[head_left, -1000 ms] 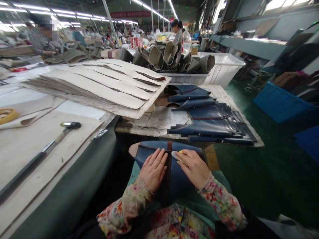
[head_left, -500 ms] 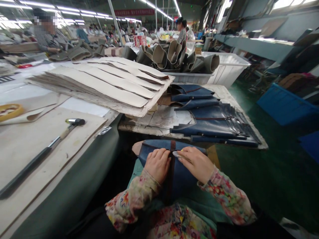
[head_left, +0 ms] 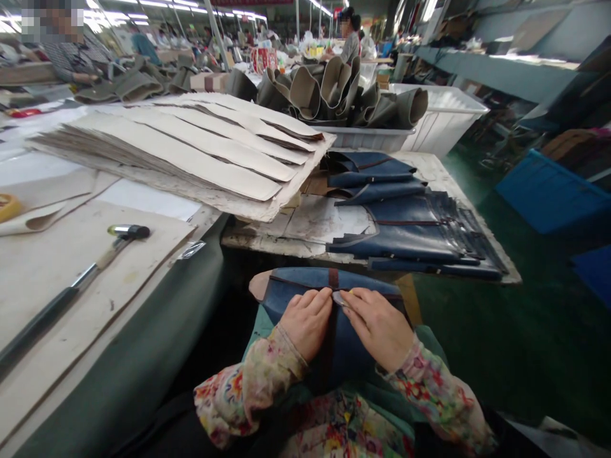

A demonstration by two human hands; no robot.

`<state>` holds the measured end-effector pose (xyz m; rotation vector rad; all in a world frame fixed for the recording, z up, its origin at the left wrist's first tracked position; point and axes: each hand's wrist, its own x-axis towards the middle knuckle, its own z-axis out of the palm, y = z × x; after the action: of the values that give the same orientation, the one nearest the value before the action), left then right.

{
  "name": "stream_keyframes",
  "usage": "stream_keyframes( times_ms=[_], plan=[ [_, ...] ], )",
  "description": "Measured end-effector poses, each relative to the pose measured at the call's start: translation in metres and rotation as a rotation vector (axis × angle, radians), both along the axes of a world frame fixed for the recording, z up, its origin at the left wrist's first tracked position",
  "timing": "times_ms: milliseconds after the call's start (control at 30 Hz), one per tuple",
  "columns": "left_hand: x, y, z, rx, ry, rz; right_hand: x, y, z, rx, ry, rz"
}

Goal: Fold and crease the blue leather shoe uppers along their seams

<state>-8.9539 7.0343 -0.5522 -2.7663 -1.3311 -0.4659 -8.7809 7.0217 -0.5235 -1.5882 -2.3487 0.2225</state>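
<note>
On the person's lap lay a dark blue leather piece [head_left: 296, 284] with a brown strip [head_left: 333, 278] down its middle, draped over a teal apron. The left hand [head_left: 305, 321] rested on the piece left of that strip. A second before, it had lain flat with fingers spread; now the fingers were curled, their tips pressed at the strip's edge. Whether they pinched the leather could not be told. The right hand [head_left: 379, 326], right of the strip, was closed around a small pale flat tool [head_left: 340, 297] with a yellow spot, only its tip showing at the strip. Less of it showed than before, and the two hands had drawn closer until their fingertips nearly met. Beyond the piece, on a worn white bench, sat a stack of dark blue leather cuts [head_left: 410, 232]. Far left of the piece, a black-handled hammer [head_left: 71, 286] lay on pale board.
</note>
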Motion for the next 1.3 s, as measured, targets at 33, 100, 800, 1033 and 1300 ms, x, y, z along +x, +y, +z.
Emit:
stream_keyframes(
  times_ms=[33, 100, 800, 1033, 1300],
  plan=[
    [0.001, 0.001, 0.002, -0.017, 0.008, -0.001, -0.003, 0.000, 0.001, 0.002, -0.028, -0.022],
    [0.004, 0.004, 0.007, -0.052, 0.014, -0.004, -0.008, 0.000, 0.003, -0.003, -0.088, -0.068],
    [0.013, -0.002, 0.008, -0.018, 0.016, 0.078, 0.072, -0.031, -0.001, 0.217, -0.426, -0.088],
    [0.013, -0.008, 0.008, 0.005, 0.009, 0.086, 0.100, -0.040, 0.001, 0.187, -0.353, -0.123],
    [0.010, -0.005, 0.006, -0.059, -0.127, 0.077, 0.098, -0.026, 0.021, 0.151, -0.113, -0.114]
  ],
)
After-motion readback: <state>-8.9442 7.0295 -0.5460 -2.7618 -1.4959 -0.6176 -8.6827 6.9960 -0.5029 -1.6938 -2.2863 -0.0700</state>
